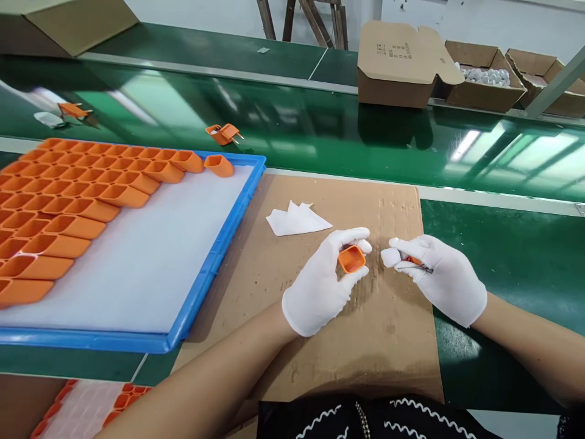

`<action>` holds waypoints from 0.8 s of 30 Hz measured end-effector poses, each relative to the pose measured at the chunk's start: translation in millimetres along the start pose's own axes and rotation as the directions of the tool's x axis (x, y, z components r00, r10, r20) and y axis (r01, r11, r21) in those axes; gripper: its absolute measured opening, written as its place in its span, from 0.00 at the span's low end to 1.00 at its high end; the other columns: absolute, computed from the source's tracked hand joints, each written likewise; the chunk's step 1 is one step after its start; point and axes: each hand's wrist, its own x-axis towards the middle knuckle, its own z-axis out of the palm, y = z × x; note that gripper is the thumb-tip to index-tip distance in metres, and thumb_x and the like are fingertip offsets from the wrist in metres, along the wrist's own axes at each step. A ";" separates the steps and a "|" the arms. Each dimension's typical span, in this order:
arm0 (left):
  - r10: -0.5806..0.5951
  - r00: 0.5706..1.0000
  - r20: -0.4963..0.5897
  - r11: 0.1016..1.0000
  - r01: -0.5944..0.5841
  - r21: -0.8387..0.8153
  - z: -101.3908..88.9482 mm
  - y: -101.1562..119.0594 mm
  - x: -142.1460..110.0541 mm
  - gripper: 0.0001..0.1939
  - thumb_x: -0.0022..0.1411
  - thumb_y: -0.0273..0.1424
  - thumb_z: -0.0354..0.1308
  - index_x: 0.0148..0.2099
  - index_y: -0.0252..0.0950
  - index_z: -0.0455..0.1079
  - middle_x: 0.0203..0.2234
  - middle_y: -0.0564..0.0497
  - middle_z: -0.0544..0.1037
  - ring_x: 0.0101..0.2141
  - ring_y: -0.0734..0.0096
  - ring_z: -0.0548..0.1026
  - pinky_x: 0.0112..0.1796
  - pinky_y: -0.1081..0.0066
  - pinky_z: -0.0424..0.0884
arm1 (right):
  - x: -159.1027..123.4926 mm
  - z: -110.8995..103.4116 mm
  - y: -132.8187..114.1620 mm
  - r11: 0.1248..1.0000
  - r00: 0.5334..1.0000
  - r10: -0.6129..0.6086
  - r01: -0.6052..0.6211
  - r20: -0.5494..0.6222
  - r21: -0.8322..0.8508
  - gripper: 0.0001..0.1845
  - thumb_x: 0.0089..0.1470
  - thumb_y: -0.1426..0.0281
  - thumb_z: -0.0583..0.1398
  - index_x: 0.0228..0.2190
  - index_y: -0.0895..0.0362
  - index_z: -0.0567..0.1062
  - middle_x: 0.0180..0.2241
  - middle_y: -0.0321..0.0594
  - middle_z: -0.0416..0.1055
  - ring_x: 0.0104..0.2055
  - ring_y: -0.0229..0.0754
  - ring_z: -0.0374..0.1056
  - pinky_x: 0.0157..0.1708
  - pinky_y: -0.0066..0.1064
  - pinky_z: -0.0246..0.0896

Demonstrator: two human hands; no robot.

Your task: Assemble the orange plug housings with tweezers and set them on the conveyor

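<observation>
My left hand [320, 286], in a white glove, is closed round an orange plastic housing [351, 259], a hollow tube with its open end facing me. Just to its right, my gloved right hand [441, 277] grips a thin metal tool [417, 266] that looks like tweezers, with a bit of orange by the fingers. A small white wad [390, 257] sticks out from the fingertips towards the housing, without touching it. Beyond my left hand, white wipes [298, 219] lie folded on a cardboard sheet [365, 353].
At left, a blue tray [219, 262] holds rows of orange housings [86, 210]; one housing [219, 164] stands apart. Orange plug pieces [226, 133] sit on the glossy green belt [292, 131]. Behind are cardboard boxes [393, 85], one with white round parts [487, 76].
</observation>
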 end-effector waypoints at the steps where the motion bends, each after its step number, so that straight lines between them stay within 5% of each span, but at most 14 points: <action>1: 0.026 1.000 -0.007 0.999 -0.026 -0.020 1.5 -0.5 0.3 0.25 0.62 0.23 0.59 0.60 0.38 0.60 0.46 0.45 0.77 0.50 0.64 0.77 0.57 0.53 0.70 | -0.2 1.4 0.8 0.996 1.000 0.002 -0.002 0.000 -0.084 0.18 0.61 0.75 0.60 0.50 0.48 0.77 0.36 0.34 0.78 0.34 0.36 0.73 0.33 0.27 0.67; 4: 0.042 0.998 -0.036 0.993 -0.046 -0.111 4.4 0.4 2.9 0.24 0.59 0.23 0.64 0.55 0.38 0.61 0.48 0.44 0.76 0.52 0.61 0.78 0.55 0.54 0.74 | 0.3 2.9 2.3 0.969 0.998 -0.008 0.021 0.055 -0.246 0.11 0.61 0.70 0.62 0.45 0.49 0.79 0.32 0.35 0.77 0.28 0.36 0.70 0.24 0.27 0.57; 11: 0.034 0.996 -0.086 0.989 -0.045 -0.140 1.8 9.1 6.5 0.18 0.55 0.24 0.69 0.46 0.37 0.68 0.46 0.44 0.79 0.49 0.59 0.79 0.53 0.53 0.75 | 4.5 -1.2 3.5 0.949 0.975 0.084 -0.015 0.206 -0.314 0.05 0.61 0.68 0.60 0.37 0.48 0.77 0.29 0.32 0.72 0.26 0.36 0.65 0.22 0.27 0.48; 17: 0.101 0.989 -0.108 0.985 -0.114 -0.128 0.2 12.3 5.3 0.17 0.56 0.22 0.67 0.46 0.40 0.71 0.44 0.47 0.79 0.48 0.61 0.79 0.53 0.54 0.75 | 10.2 -2.3 7.2 0.975 0.959 0.131 -0.079 0.253 -0.206 0.06 0.63 0.69 0.60 0.37 0.45 0.78 0.34 0.30 0.75 0.32 0.35 0.71 0.26 0.26 0.56; 24: 0.183 0.977 -0.110 0.983 -0.179 0.045 -2.8 9.3 2.4 0.17 0.58 0.23 0.66 0.48 0.44 0.73 0.45 0.48 0.80 0.48 0.60 0.78 0.54 0.51 0.73 | 6.3 3.3 16.9 0.959 0.973 0.098 -0.036 0.209 -0.280 0.18 0.59 0.73 0.60 0.49 0.47 0.76 0.38 0.35 0.78 0.32 0.39 0.72 0.25 0.28 0.58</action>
